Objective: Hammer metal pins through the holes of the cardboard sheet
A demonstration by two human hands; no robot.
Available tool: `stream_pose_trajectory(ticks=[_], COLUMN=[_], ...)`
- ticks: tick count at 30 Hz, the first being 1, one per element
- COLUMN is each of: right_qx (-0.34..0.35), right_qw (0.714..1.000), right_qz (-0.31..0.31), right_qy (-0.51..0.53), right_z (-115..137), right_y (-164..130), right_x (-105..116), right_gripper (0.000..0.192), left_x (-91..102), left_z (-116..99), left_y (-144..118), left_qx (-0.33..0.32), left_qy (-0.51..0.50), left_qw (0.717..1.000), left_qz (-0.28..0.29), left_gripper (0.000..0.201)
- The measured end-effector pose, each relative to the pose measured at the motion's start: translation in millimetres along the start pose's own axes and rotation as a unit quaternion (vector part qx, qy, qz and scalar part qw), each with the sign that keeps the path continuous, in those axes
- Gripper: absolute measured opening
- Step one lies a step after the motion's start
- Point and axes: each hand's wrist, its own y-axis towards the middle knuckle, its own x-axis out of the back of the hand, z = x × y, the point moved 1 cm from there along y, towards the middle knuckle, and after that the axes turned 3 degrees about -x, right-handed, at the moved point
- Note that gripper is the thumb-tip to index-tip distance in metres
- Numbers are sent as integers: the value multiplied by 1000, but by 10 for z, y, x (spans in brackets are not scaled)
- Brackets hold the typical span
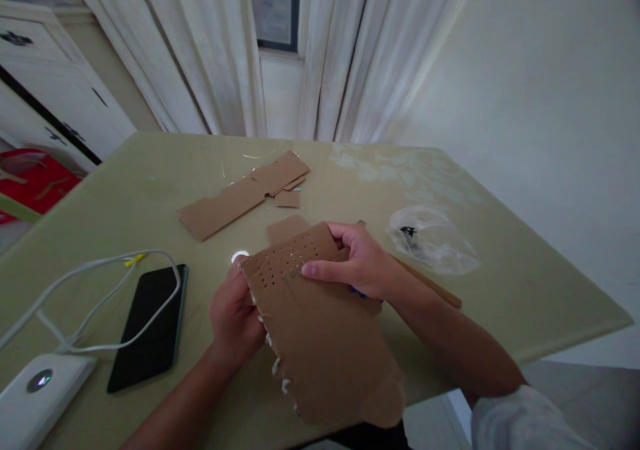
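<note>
Two hands, left hand (235, 320) and right hand (363, 263), one perforated cardboard sheet (320, 330), three cardboard offcuts (245, 197) farther off, one phone (150, 323), one white power bank (35, 397), one white cable (100, 290), one plastic bag (433, 240) right.

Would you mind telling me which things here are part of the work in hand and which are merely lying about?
In hand:
perforated cardboard sheet
left hand, at its left edge
right hand, on its top

Lying about:
cardboard strip
phone
white cable
white box
plastic bag
</note>
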Motion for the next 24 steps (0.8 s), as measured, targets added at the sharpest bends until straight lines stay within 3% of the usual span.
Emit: stream_pose_trajectory(ticks=[5,8,10,11,15,24], right_qx=[42,55,59,61,78,61], right_qw=[997,995,994,992,983,967], right_qz=[-41,-62,-67,-68,-79,-72], right_qy=[-42,-57,-70,-81,-147,-237], right_z=[-5,32,55,62,63,54], right_y=[39,32,20,14,-6,-29], right_x=[45,87,97,95,61,60], right_gripper=[44,43,43,43,45,43], left_x=[-69,-73,-42,-24,8,-35], left_z=[107,145,125,106,41,31], left_y=[20,58,75,79,63,55], left_qx=[96,138,102,67,-71,-132], left_qy=[-20,-33,-22,-13,31,46], left_qw=[995,987,987,991,997,990], left_qz=[25,-73,-122,-117,-27,-8], left_gripper=[12,18,18,16,21,15])
